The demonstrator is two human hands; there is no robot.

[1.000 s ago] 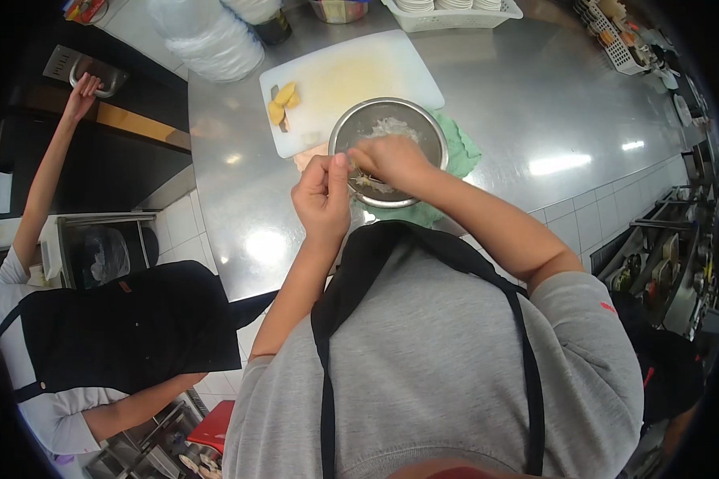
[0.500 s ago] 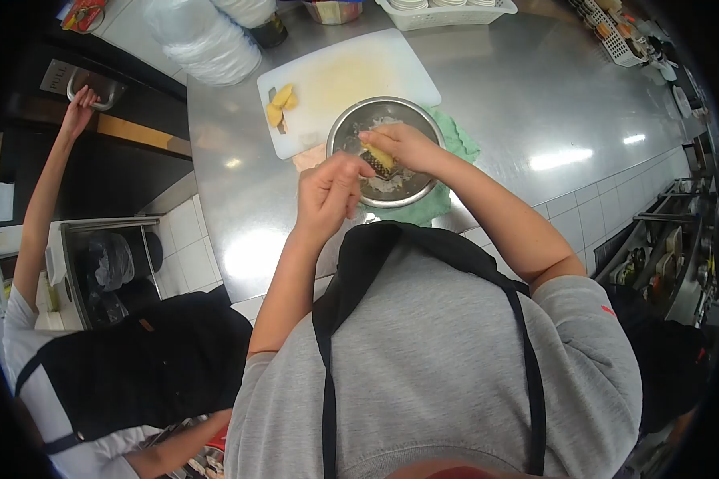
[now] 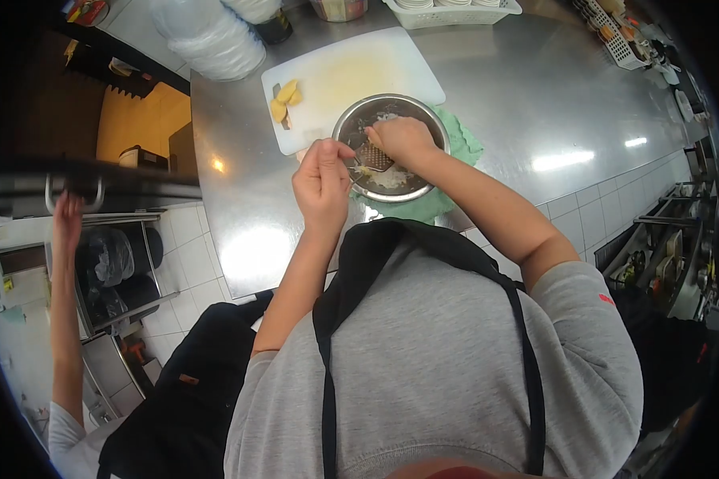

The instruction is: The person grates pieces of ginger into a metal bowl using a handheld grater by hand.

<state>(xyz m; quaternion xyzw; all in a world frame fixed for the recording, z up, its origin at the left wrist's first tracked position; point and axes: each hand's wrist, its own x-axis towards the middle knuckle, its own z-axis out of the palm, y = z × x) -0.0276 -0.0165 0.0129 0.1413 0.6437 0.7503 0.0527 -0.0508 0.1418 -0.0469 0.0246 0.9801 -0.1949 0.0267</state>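
My left hand [image 3: 322,180] is closed on the handle end of a small metal grater [image 3: 375,157], which is tilted down into a steel bowl [image 3: 425,112]. My right hand [image 3: 403,142] curls over the grater's upper part; its fingers are closed around a yellow peeled piece, mostly hidden now. Pale grated shreds [image 3: 390,177] lie in the bowl beneath. Under the bowl is a green cloth [image 3: 465,145]. A white cutting board [image 3: 359,68] adjoins the bowl, with several yellow peeled pieces [image 3: 287,96] at its left end.
The bowl stands on a steel table [image 3: 527,88]. Wrapped plastic containers [image 3: 224,48] and a white basket [image 3: 455,14] of stacked dishes line the far side. At left, a co-worker's hand [image 3: 68,211] grips a door handle [image 3: 96,195]. Shelves [image 3: 655,263] stand at right.
My right hand has shifted lower over the grater and now covers the yellow piece. At left, the co-worker has pulled the door open toward themselves, exposing a yellow-lit inside.
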